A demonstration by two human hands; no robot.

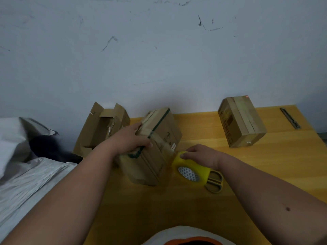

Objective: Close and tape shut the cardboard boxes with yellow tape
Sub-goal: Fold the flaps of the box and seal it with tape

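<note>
A closed cardboard box [159,149] with a dark green strap and tape along its top stands in the middle of the wooden table [265,165]. My left hand [131,138] grips its top left edge, thumb on the near side. My right hand [200,153] rests on top of a yellow tape roll [190,171] that stands on edge just right of the box. Behind on the left, an open box [100,128] has its flaps up. A taped closed box [242,121] sits at the back right.
Yellow-handled scissors [215,183] lie against the tape roll's right side. A utility knife [290,118] lies at the table's far right corner. Grey plastic bags [26,165] cover the area left of the table. A scuffed wall runs behind everything.
</note>
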